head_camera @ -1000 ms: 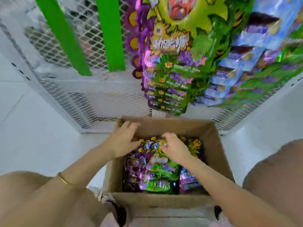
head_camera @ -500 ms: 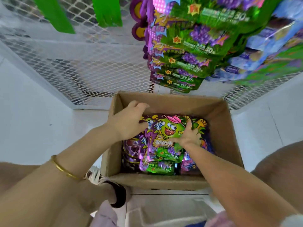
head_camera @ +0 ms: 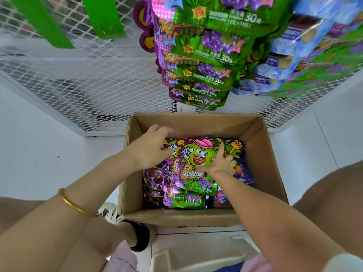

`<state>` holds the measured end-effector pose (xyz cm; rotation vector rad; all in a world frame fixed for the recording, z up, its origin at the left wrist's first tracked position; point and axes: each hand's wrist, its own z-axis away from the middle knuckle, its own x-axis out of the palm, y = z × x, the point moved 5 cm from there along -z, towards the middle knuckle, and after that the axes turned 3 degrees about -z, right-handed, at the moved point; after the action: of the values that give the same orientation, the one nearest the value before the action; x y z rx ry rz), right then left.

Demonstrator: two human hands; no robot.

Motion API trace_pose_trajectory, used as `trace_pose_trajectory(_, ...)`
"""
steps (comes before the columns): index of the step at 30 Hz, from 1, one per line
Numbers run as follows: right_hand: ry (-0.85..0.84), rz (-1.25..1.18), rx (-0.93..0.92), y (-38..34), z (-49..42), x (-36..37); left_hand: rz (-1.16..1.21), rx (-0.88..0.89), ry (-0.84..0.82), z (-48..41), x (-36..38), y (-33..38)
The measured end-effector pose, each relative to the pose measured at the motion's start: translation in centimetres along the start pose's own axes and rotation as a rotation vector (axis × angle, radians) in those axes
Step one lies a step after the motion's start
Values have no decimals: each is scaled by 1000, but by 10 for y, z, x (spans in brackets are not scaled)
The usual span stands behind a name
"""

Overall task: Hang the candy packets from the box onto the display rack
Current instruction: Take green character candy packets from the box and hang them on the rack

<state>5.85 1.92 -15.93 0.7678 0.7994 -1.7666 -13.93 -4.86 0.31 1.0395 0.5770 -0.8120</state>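
white floor w/ a mesh display rack (head_camera: pixel 94 89) behind the cardboard box (head_camera: pixel 261 154); vs a sec ago the top candy packet (head_camera: pixel 193 163) now shows its whole green face, both hands spread over it inside the box. left hand (head_camera: pixel 151 152) fingers curl at its left edge, right hand (head_camera: pixel 222 163) lies flat on it, fingers loosely open, no firm grip yet. so prob. it's been singled out for lifting to the hanging packets (head_camera: pixel 206 55) above.

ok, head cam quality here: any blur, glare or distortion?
Head view: strong wide-angle bowing on the mesh rack; green strips smeared by motion blur; foil glare on hanging packets; top packet in the box sharp; lighting even, shadows soft.
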Motion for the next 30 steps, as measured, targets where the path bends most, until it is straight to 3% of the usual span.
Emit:
trace_pose_trajectory(3,91,-139,27,14,-7,-12,6,-1,-8,-1,2,0)
trace_pose_trajectory(6,89,-458,67,28,-15,-23,2,9,-6,-3,4,0)
trace_pose_trajectory(9,102,-629,49,29,-19,-34,-19,23,-13,-6,6,3)
trace_pose_trajectory(11,3,-806,-2,20,-15,-37,-33,23,-9,-8,7,3)
trace_pose_trajectory(14,-284,-1148,-52,1,2,-50,-93,17,50,-12,3,1)
trace_pose_trajectory(17,-445,-1060,-226,-15,27,-80,-175,6,163,-14,-9,-2)
trace_pose_trajectory(21,-546,-927,-452,-27,55,-114,-18,28,216,-11,-18,-4)
trace_pose_trajectory(25,-517,-821,-568,-31,80,-142,284,91,315,2,-34,3)
trace_pose_trajectory(30,-317,-461,-830,-46,132,-190,371,202,289,31,-64,30)
